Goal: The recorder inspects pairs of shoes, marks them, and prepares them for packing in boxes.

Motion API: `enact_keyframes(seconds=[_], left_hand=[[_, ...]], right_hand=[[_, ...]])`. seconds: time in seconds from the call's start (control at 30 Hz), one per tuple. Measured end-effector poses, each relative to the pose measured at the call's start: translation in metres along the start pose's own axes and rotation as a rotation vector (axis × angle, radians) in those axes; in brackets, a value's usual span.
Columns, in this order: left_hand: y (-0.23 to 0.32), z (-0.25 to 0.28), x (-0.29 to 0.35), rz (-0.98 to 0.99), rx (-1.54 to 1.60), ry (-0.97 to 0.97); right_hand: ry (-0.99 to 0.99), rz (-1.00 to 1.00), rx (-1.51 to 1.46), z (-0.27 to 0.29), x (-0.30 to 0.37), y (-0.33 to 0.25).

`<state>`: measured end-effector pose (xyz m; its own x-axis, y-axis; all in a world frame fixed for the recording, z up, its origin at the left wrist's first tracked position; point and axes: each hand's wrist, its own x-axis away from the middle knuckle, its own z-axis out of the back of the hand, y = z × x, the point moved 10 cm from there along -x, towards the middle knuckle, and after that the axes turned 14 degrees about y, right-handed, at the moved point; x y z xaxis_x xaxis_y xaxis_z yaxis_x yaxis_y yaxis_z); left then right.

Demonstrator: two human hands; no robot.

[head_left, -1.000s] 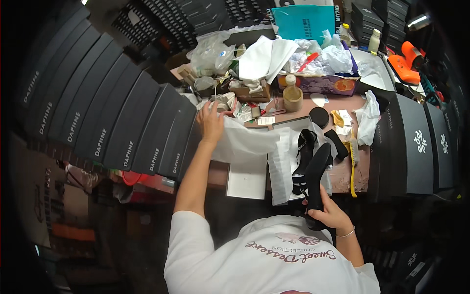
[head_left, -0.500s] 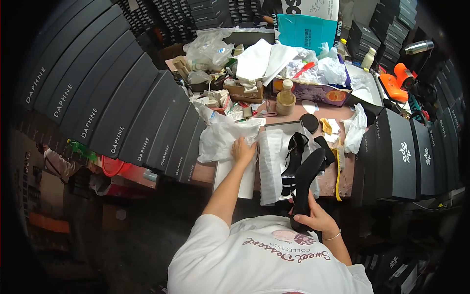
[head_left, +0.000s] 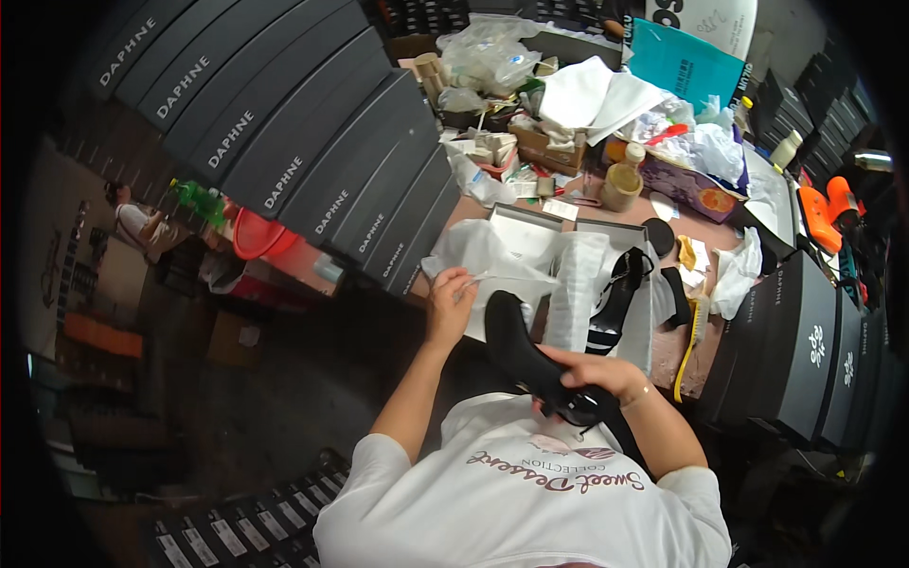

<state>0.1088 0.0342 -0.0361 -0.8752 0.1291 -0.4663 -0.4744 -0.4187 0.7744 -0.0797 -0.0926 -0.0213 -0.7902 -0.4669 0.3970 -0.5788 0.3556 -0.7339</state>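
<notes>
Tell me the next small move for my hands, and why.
Perhaps bring the long black shoe onto the thin white translucent sheet: your right hand holds it unwrapped, your left hand pinches the sheet's edge, and another black, strappy shoe lies in the open grey box.

A white short-sleeved T-shirt point(head_left: 511, 516) covers the torso, its loose left sleeve point(head_left: 374, 466) and right sleeve point(head_left: 698, 502) leaving both forearms bare. Plum script point(head_left: 611, 477) curves across the chest, upside down in this view — with smaller capitals and a pink-and-plum graphic point(head_left: 596, 457) alongside. A thin, pale bracelet point(head_left: 637, 396) circles the right wrist — both hands are bare.
</notes>
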Motion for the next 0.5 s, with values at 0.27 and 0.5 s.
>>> enact_keyframes(seconds=[0.27, 0.5], left_hand=[[0.032, 0.058, 0.019, -0.238, -0.313, 0.034], [-0.038, -0.001, 0.048, 0.963, 0.97, 0.222]], right_hand=[[0.11, 0.158, -0.419, 0.033, -0.078, -0.011], [0.033, 0.07, -0.721, 0.03, -0.038, 0.027]])
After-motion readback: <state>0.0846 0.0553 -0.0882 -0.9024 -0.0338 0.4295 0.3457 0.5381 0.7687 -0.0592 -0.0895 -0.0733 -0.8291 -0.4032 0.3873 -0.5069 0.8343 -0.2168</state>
